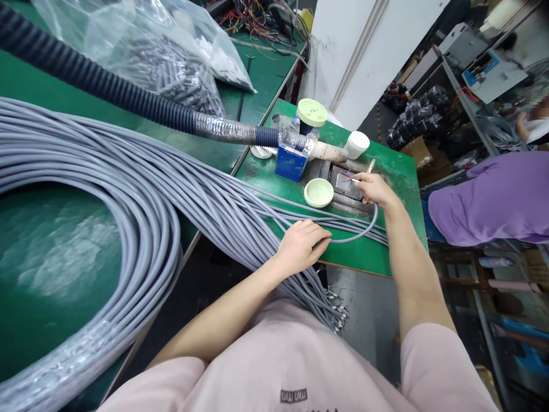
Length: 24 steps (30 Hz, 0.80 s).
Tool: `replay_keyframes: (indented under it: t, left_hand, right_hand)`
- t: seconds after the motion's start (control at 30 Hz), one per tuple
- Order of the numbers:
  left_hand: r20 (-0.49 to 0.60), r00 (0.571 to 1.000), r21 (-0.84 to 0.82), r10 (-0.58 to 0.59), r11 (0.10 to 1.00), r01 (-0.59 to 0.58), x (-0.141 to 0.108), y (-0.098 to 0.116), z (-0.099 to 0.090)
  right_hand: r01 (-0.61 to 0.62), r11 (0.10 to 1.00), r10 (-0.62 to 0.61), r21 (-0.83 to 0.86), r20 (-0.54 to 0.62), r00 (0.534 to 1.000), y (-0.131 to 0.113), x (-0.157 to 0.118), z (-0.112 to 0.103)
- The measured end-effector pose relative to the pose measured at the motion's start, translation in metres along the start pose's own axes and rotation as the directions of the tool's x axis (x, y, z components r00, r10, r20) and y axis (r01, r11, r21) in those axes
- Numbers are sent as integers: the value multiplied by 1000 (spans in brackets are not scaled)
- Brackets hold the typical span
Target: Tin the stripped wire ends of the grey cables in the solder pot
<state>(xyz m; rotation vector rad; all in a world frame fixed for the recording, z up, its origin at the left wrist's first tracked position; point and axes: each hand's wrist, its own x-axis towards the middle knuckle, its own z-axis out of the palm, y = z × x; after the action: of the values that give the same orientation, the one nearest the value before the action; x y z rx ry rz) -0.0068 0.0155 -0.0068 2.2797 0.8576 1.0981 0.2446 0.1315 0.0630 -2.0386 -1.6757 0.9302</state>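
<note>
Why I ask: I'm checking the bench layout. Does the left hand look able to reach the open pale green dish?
Probably yes: the dish sits just beyond the left hand, with only low grey cables between. It seems to hold a looped cable, though, which may need letting go.

Upside-down lettering on a shirt patch is the clearest text I get.
On my head-camera feed, a small dark patch (pixel 294 395) on the front of the pale pink shirt (pixel 343 355) carries one short word twice, in light letters; I make it out as "miu miu", though at this size I can't swear to every letter. Just below it, dark print (pixel 319 409) is cut off by the bottom edge, so I can't read it. On the desk (pixel 403 183), the pale yellow-green lid (pixel 312 111) bears dark marks too small for me to read.
</note>
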Motion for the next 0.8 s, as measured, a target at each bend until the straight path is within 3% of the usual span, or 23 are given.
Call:
replay_keyframes:
  t: [0.47, 0.8]
  left_hand:
    - [8, 1000, 3, -5, 1000, 5, 0, 0, 0]
    - [16, 1000, 4, -5, 1000, 5, 0, 0, 0]
  right_hand:
    - [-11, 999, 12, -35, 42, 999, 7, 6, 3]
    - [-1, 1000, 1, -2, 3, 1000, -3, -4, 0]
